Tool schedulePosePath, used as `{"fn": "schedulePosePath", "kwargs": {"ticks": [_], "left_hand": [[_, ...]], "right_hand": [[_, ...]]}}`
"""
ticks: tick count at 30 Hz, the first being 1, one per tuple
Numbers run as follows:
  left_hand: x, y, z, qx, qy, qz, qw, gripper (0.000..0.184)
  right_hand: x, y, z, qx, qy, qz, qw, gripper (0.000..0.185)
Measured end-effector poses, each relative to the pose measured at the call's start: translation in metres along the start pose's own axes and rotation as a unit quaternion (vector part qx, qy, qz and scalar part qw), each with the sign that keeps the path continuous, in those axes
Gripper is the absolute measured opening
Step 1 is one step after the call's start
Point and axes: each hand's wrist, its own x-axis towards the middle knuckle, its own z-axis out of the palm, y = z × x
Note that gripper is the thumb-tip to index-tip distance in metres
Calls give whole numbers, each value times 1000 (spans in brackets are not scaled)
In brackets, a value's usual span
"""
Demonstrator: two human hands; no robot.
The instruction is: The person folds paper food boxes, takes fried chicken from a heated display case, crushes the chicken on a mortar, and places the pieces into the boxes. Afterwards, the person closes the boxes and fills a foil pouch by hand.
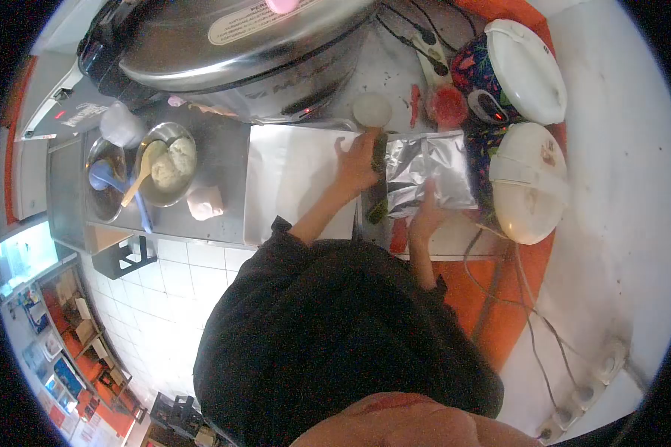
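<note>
A shiny silver foil packet (446, 175) lies on the counter in front of me, creased and reflective. My right hand (425, 217) grips its near edge, one finger stretched over the foil. Just left of the packet, my left hand (359, 165) reaches across the right edge of a white sheet (294, 179), its thumb and fingers apart. Its fingertips come close to a dark green strip (379, 153) beside the foil; whether they touch it I cannot tell. Another dark green piece (378, 211) shows nearer to me.
A large steel cooker (291, 82) stands behind the sheet. To the left are a metal bowl (188, 195) of pale food with a wooden spoon (146, 170) and a blue ladle (112, 179). Two white-lidded appliances (529, 182) and hanging cables (529, 313) are on the right.
</note>
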Motion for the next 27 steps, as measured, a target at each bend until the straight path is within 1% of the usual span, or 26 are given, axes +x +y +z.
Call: {"fn": "schedulePosePath", "kwargs": {"ticks": [2,3,4,5,7,8,10,11,13,16,18,20,21,22,23,24,25,26,27], "left_hand": [[-6,4,5,29,19,17,999,89],[-7,6,6,28,20,16,999,89],[-9,8,7,46,12,7,999,91],[-10,10,9,63,3,-2,998,93],[-11,14,11,51,6,-17,999,96],[-12,16,11,40,9,-32,999,98],[-13,16,14,35,16,-29,999,99],[-14,16,15,30,24,-25,999,100],[-15,21,8,29,16,-24,999,100],[-15,13,13,27,6,-16,999,100],[-14,2,14,27,4,-9,1000,100],[-12,-12,9,47,8,60,997,92],[-7,-14,1,47,8,62,997,92],[3,-14,-11,-47,29,89,995,79],[11,-10,-22,-140,50,114,982,66],[19,-2,-30,-139,49,115,982,66],[27,8,-37,-299,23,119,947,50],[32,15,-39,-450,-3,119,885,35],[34,16,-38,-449,-4,120,885,35]], "right_hand": [[5,5,-1,-38,0,-84,996,68],[23,26,-8,-122,46,-181,975,72],[30,29,-9,-204,91,-274,935,76],[35,29,-13,-204,91,-275,935,76],[33,8,-13,-213,-20,-290,933,84],[37,9,-16,-213,-20,-290,933,84],[43,10,-18,-241,-88,-287,923,75],[44,9,-20,-241,-88,-288,923,75],[37,-7,-19,-321,-145,-288,891,71],[30,-15,-15,-280,-162,-306,896,68],[32,-16,-16,-285,-170,-319,888,66],[41,-13,-21,-289,-177,-333,880,64],[51,-5,-26,-284,-193,-308,887,61],[55,-3,-28,-279,-209,-284,893,58],[57,-4,-30,-278,-208,-283,894,58],[56,-11,-30,-287,-227,-283,887,54],[56,-17,-29,-296,-245,-283,879,51],[56,-21,-28,-295,-244,-283,879,51],[58,-24,-26,-303,-265,-276,873,55]]}}
